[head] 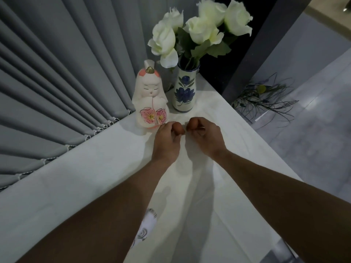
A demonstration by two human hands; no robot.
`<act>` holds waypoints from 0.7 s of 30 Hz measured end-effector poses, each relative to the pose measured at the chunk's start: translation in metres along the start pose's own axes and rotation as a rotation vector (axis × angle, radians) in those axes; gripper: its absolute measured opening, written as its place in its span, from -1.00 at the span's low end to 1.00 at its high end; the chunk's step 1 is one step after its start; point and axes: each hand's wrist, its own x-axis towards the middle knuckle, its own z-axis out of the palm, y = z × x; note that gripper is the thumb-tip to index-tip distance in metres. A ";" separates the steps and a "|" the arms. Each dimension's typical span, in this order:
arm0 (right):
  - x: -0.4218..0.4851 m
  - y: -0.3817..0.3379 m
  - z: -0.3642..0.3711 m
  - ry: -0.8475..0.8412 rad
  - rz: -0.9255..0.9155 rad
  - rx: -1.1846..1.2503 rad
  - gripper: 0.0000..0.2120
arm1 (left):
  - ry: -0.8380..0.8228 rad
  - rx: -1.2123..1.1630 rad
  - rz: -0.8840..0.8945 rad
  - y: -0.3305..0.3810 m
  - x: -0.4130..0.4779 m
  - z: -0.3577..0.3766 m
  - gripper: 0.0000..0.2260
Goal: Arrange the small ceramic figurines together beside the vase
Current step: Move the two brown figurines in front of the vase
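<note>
A white vase (pixel 185 92) with blue flowers painted on it holds white roses (pixel 201 29) at the far end of the white table (pixel 66 186). Just left of it stands a tall white ceramic doll (pixel 150 99) with pink blossoms. In front of both, my left hand (pixel 167 143) is closed around a small brown rounded piece (pixel 179 129), and my right hand (pixel 208 138) is closed around another one (pixel 192 123). The two pieces are almost touching, low over the table. A white figurine with grey swirls (pixel 149 224) lies partly hidden under my left forearm.
Grey pleated curtains (pixel 57 82) hang along the table's left edge. The right edge of the table drops to a pale tiled floor (pixel 313 149), where thin dark branches (pixel 266 99) lie beside a dark pillar (pixel 252 54).
</note>
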 end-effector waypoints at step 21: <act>-0.008 0.021 0.025 0.158 -0.184 -0.026 -0.77 | 0.030 0.007 -0.052 -0.019 0.010 0.010 -0.78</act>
